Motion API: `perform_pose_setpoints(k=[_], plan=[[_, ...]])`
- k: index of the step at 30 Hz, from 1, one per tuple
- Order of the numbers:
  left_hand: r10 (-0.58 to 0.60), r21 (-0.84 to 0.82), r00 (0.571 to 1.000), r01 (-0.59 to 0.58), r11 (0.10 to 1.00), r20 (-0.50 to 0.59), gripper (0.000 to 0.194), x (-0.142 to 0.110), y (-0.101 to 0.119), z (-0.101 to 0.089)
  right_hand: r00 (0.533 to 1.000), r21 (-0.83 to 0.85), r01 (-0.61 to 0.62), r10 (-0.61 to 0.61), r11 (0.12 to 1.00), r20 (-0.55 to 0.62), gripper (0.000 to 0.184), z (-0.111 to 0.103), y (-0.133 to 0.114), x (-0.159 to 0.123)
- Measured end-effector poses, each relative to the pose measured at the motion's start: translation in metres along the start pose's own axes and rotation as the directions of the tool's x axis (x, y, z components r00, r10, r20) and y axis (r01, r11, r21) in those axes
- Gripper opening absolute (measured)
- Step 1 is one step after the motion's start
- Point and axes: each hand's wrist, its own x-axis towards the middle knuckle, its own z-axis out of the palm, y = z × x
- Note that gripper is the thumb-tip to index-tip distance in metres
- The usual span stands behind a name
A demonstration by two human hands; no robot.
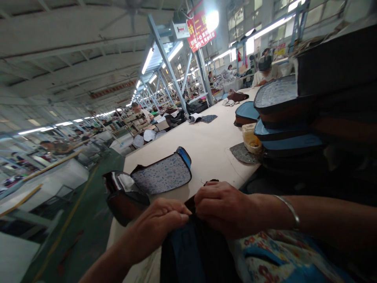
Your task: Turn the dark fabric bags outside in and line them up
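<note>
A black and blue fabric bag piece [188, 247] hangs at the table's near edge, over my lap. My left hand [165, 218] pinches its upper edge between thumb and fingers. Close beside it, my right hand [224, 204] is closed on the same dark edge, with a silvery bangle on the wrist. What lies inside the right fingers is hidden. Beyond my hands, a bag piece with a patterned pale lining [165, 177] rests on the table, and a dark, brown-sided piece [125, 196] sits at the left edge.
The pale table [212, 137] stretches away ahead. To the right rise stacked blue, black and brown bag pieces [290, 137]. A yellowish plastic container [251, 138] stands on a grey scrap [243, 152]. Co-workers sit farther off, one [262, 72] at the far right.
</note>
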Motion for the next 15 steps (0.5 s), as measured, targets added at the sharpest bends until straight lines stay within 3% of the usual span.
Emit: perform_pose_setpoints(k=[2,3,7,9,12,15], plan=[[-0.022,-0.04,0.998,0.02,0.999,-0.064,0.035,0.0,-0.005,-0.001,0.995,-0.132,0.076,-0.068,0.988,0.066,0.017,-0.006,-0.004,0.0],[-0.03,-0.07,0.999,0.027,0.997,-0.043,0.042,0.001,-0.006,0.0,0.991,-0.175,0.103,-0.087,0.979,0.1,0.022,-0.008,-0.007,0.001],[0.027,-0.138,0.979,0.001,0.99,0.202,0.047,0.006,-0.002,0.006,0.982,-0.235,0.142,-0.105,0.962,0.16,0.03,-0.014,-0.022,0.001],[0.077,-0.073,0.977,-0.064,0.995,0.198,0.043,0.005,0.001,0.008,0.981,-0.2,0.116,-0.081,0.973,0.175,0.026,-0.014,-0.028,-0.003],[0.133,0.041,0.982,-0.14,0.989,0.136,0.038,-0.001,0.003,0.009,0.993,0.075,-0.052,0.044,0.996,0.112,0.02,-0.015,-0.027,-0.009],[0.181,0.082,0.979,-0.19,0.978,0.097,0.037,-0.007,0.004,0.008,0.949,0.423,-0.304,0.311,0.854,0.054,0.024,-0.018,-0.013,-0.007]])
